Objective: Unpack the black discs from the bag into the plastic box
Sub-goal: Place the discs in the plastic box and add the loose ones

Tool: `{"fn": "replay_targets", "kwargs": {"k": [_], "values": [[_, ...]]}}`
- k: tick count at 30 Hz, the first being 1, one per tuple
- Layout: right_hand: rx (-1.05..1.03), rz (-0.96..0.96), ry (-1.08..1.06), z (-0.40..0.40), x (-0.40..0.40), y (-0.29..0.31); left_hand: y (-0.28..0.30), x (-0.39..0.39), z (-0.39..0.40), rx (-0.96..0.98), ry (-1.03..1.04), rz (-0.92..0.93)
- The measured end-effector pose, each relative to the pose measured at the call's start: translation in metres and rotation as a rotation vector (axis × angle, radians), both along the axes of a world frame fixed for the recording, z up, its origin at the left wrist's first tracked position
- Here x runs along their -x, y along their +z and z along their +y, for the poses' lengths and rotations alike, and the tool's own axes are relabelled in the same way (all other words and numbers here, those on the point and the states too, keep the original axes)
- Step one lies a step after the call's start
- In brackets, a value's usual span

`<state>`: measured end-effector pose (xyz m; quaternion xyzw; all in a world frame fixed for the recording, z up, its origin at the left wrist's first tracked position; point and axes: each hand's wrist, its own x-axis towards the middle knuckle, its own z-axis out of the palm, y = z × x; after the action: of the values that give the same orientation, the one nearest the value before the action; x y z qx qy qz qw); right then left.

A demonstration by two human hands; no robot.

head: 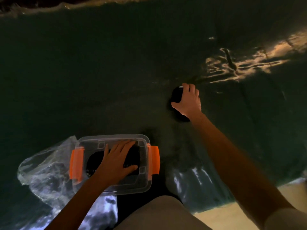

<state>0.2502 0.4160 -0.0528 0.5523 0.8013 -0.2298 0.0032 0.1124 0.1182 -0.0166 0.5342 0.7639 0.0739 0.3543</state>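
We judge it mostly done | left hand [116, 161] flat on discs [132, 156] inside plastic box [146, 185] | right hand [188, 101] closed around stray disc [176, 96] | bag [44, 170] looks emptied

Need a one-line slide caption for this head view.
Left hand rests in the plastic box on black discs; right hand grips a black stack.

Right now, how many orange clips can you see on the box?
2. One clip is on the box's left end, beside the bag. The other clip is on its right end. None seem hidden.
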Motion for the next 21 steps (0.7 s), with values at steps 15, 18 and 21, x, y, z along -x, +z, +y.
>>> {"fn": "replay_targets", "kwargs": {"k": [15, 18, 21], "values": [[-0.031, -0.108, 0.048, -0.034, -0.035, -0.034, -0.004, -0.012, 0.001, 0.055, -0.068, 0.030], [-0.006, -0.069, 0.010, -0.034, -0.036, -0.029, -0.001, -0.014, 0.001, 0.037, -0.060, 0.014], [0.067, 0.095, -0.120, -0.048, -0.034, -0.009, 0.012, -0.017, 0.002, -0.066, 0.014, -0.016]]}}
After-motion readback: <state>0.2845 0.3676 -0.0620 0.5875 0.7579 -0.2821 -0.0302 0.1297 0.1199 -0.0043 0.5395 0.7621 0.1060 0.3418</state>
